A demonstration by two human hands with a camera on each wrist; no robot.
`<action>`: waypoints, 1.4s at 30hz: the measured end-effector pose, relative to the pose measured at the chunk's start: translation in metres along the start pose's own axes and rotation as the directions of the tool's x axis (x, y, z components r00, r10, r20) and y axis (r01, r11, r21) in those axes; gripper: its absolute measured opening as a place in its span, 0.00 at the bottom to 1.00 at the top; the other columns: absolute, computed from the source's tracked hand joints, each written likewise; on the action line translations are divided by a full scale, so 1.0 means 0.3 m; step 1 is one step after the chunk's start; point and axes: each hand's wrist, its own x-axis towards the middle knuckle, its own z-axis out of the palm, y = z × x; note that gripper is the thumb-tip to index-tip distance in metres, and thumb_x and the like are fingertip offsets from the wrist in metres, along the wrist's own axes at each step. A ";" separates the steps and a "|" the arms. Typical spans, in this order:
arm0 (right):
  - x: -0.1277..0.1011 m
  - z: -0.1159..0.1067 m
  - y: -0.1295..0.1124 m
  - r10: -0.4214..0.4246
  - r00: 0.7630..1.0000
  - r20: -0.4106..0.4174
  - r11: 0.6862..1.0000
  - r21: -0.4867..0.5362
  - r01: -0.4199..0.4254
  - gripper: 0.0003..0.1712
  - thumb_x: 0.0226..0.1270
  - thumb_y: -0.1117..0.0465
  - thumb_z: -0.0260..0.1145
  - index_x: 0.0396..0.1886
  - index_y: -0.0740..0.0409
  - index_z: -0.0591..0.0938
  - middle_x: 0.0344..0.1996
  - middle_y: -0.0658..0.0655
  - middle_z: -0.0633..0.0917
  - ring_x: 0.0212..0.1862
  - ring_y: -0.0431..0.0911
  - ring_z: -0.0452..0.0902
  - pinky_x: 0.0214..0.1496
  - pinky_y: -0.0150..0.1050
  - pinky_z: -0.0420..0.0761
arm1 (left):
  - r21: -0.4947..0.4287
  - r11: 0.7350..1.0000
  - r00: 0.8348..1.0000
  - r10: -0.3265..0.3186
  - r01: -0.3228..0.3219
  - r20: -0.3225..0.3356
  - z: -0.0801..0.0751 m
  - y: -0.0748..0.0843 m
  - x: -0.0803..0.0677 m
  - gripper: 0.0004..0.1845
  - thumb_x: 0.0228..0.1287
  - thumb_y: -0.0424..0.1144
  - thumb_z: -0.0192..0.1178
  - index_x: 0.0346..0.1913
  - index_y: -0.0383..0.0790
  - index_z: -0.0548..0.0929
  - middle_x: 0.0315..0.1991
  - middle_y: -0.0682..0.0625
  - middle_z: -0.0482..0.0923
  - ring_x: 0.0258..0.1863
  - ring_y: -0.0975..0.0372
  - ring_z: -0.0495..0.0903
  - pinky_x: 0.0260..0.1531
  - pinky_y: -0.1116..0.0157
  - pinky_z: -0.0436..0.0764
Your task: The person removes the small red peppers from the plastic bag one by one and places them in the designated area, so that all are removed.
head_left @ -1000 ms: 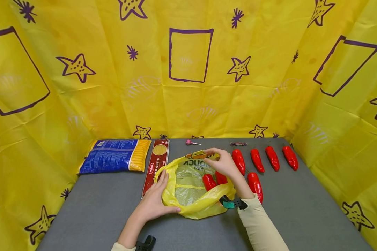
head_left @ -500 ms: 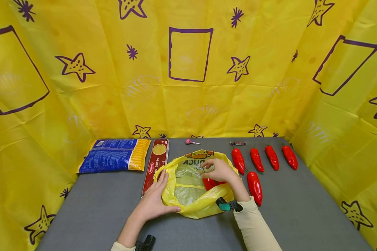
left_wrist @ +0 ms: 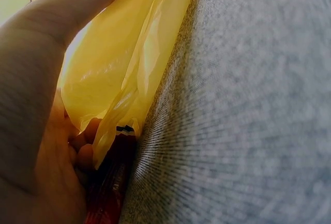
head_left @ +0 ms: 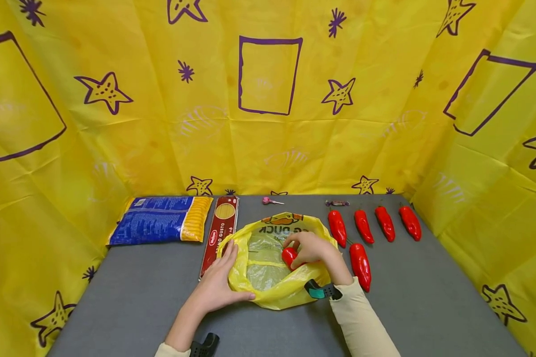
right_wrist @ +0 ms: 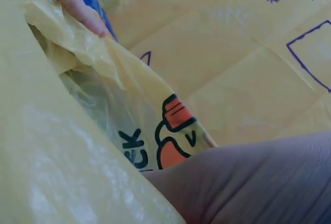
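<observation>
A yellow plastic bag (head_left: 268, 290) lies open in the middle of the grey table (head_left: 429, 297). My left hand (head_left: 216, 287) grips its left rim, thumb along the near edge; the left wrist view shows the bag (left_wrist: 124, 74) against my palm (left_wrist: 31, 110). My right hand (head_left: 313, 248) is inside the bag's mouth, fingers curled round a red pepper (head_left: 289, 257). In the right wrist view the printed bag (right_wrist: 155, 141) fills the frame, and the left hand's fingers (right_wrist: 77, 4) hold its far edge. One red pepper (head_left: 360, 259) lies just right of the bag.
Several more red peppers lie in a row at the back right (head_left: 385, 223). A blue and yellow pasta packet (head_left: 161, 226) and a red spaghetti pack (head_left: 220, 233) lie left of the bag. A pink lollipop (head_left: 270, 201) and a wrapped sweet (head_left: 337, 203) sit by the yellow cloth wall.
My right hand has come off the bag's far rim, dropped into the bag and closed round a red pepper. The left hand has kept its hold on the rim.
</observation>
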 end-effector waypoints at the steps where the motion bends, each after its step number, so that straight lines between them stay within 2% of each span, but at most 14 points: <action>1: 0.001 0.000 -0.001 -0.001 1.000 0.002 1.000 0.003 0.001 0.29 0.52 0.63 0.86 0.57 0.50 0.88 0.49 0.58 0.89 0.48 0.51 0.81 0.50 0.47 0.84 | 0.000 1.000 1.000 0.000 0.000 -0.002 -0.001 0.000 0.001 0.75 0.44 0.74 0.78 0.86 0.40 0.49 0.88 0.46 0.39 0.80 0.34 0.58 0.76 0.31 0.55; 13: 0.013 0.013 0.027 -0.054 0.995 -0.089 0.996 0.062 0.060 0.26 0.57 0.64 0.81 0.57 0.53 0.87 0.50 0.55 0.88 0.48 0.50 0.80 0.47 0.44 0.84 | -0.014 1.000 1.000 -0.009 0.009 -0.004 0.008 0.004 -0.002 0.74 0.44 0.74 0.78 0.87 0.41 0.50 0.88 0.47 0.40 0.80 0.34 0.58 0.76 0.31 0.54; 18: 0.012 0.016 0.032 -0.072 0.987 -0.141 0.994 0.071 0.082 0.27 0.57 0.63 0.82 0.58 0.54 0.87 0.51 0.55 0.88 0.49 0.50 0.80 0.51 0.47 0.84 | -0.011 1.000 1.000 -0.007 0.007 -0.003 0.008 0.002 -0.003 0.75 0.44 0.74 0.78 0.87 0.40 0.50 0.88 0.46 0.40 0.80 0.33 0.58 0.76 0.31 0.55; 23: 0.006 0.011 0.025 -0.067 0.978 -0.198 0.992 0.090 0.086 0.28 0.61 0.62 0.80 0.62 0.58 0.86 0.56 0.58 0.87 0.53 0.52 0.82 0.53 0.47 0.86 | -0.003 1.000 1.000 0.001 -0.001 -0.009 0.005 0.002 -0.005 0.75 0.44 0.73 0.78 0.86 0.40 0.50 0.88 0.46 0.40 0.79 0.32 0.59 0.76 0.31 0.55; 26: -0.003 0.001 0.015 -0.081 0.967 -0.243 0.987 0.118 0.112 0.29 0.63 0.63 0.78 0.64 0.62 0.84 0.57 0.62 0.87 0.47 0.50 0.83 0.47 0.44 0.87 | 0.000 1.000 1.000 0.002 -0.002 -0.013 0.004 0.003 -0.007 0.75 0.44 0.73 0.79 0.86 0.39 0.50 0.88 0.46 0.40 0.79 0.32 0.59 0.76 0.31 0.56; 28: -0.008 -0.006 0.007 -0.088 0.959 -0.269 0.981 0.141 0.130 0.30 0.64 0.63 0.77 0.66 0.63 0.83 0.56 0.63 0.87 0.37 0.46 0.81 0.39 0.40 0.86 | 0.000 1.000 1.000 0.001 -0.001 -0.012 0.003 0.003 -0.006 0.75 0.44 0.73 0.79 0.86 0.40 0.50 0.88 0.46 0.40 0.79 0.33 0.59 0.76 0.31 0.55; 30: -0.013 -0.015 -0.002 -0.095 0.951 -0.294 0.976 0.162 0.147 0.31 0.65 0.63 0.76 0.68 0.63 0.82 0.56 0.64 0.86 0.27 0.43 0.76 0.30 0.36 0.82 | -0.001 1.000 1.000 0.001 -0.001 -0.012 0.002 0.003 -0.005 0.75 0.44 0.73 0.78 0.86 0.40 0.50 0.88 0.46 0.40 0.80 0.34 0.58 0.77 0.31 0.55; 32: -0.018 -0.026 -0.012 -0.101 0.941 -0.322 0.971 0.175 0.164 0.31 0.66 0.63 0.76 0.68 0.62 0.82 0.58 0.64 0.85 0.23 0.41 0.73 0.26 0.35 0.78 | 0.000 1.000 1.000 0.005 -0.005 -0.011 0.001 0.003 -0.004 0.75 0.44 0.73 0.79 0.86 0.39 0.50 0.88 0.46 0.39 0.80 0.35 0.58 0.77 0.32 0.54; 35: -0.027 -0.042 -0.024 -0.103 0.923 -0.371 0.961 0.202 0.189 0.31 0.66 0.62 0.76 0.69 0.60 0.82 0.62 0.63 0.84 0.27 0.42 0.77 0.27 0.35 0.79 | -0.005 1.000 1.000 0.005 -0.005 -0.010 -0.002 0.004 -0.003 0.75 0.44 0.73 0.79 0.86 0.40 0.50 0.88 0.46 0.39 0.81 0.36 0.57 0.77 0.32 0.54; 38: -0.041 -0.056 -0.036 -0.107 0.902 -0.418 0.955 0.210 0.210 0.30 0.67 0.61 0.75 0.69 0.58 0.82 0.63 0.62 0.83 0.37 0.46 0.83 0.35 0.37 0.85 | -0.004 1.000 1.000 0.004 -0.004 -0.009 -0.002 0.004 -0.004 0.75 0.44 0.73 0.79 0.86 0.40 0.50 0.88 0.46 0.39 0.80 0.35 0.58 0.77 0.32 0.54; 42: -0.060 -0.074 -0.053 -0.121 0.872 -0.475 0.949 0.202 0.242 0.30 0.69 0.62 0.74 0.70 0.57 0.81 0.64 0.62 0.83 0.42 0.51 0.84 0.42 0.41 0.86 | -0.001 1.000 1.000 0.003 -0.003 -0.007 -0.001 0.003 -0.009 0.75 0.44 0.73 0.79 0.86 0.40 0.50 0.88 0.46 0.40 0.80 0.34 0.58 0.76 0.31 0.55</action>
